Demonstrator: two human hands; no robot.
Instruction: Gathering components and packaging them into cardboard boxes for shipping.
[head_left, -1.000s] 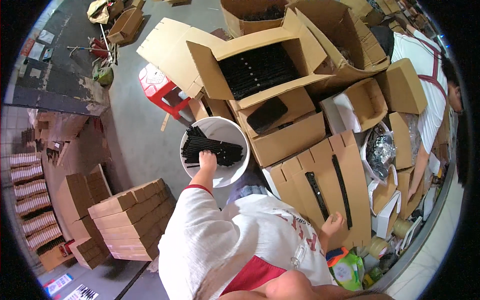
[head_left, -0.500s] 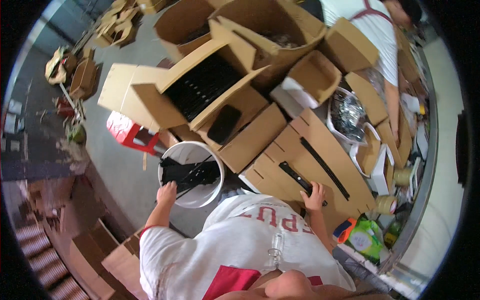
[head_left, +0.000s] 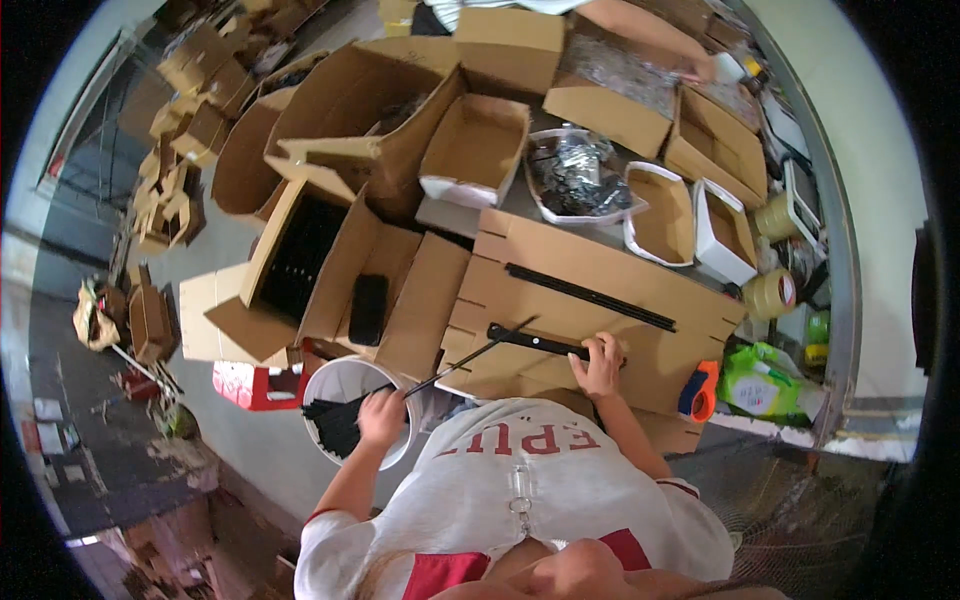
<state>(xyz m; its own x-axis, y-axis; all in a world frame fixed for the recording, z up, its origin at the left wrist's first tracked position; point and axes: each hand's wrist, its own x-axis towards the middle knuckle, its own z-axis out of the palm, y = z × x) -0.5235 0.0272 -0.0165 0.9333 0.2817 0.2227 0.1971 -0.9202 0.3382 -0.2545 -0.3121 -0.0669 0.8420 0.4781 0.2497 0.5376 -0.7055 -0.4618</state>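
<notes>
My left hand is closed on a thin black strip, which slants up to the right over the cardboard. Below that hand stands a white bucket with a bundle of black strips in it. A flat black bar with light spots along it lies on the flat cardboard sheet. Its right end is under the fingers of my right hand, which grips it. The tip of the held strip reaches the bar's left part. Farther off, long thin black strips lie side by side on the sheet.
Left of the sheet, an open carton holds black pieces, near a black phone-like slab. Behind are a bin of plastic-wrapped parts and small boxes. Tape rolls and a green packet sit right. A co-worker's arm reaches in.
My left hand has come up from the bucket's edge and moved right, drawing out a thin black strip. My right hand stays on the bar. The whole view has turned.
</notes>
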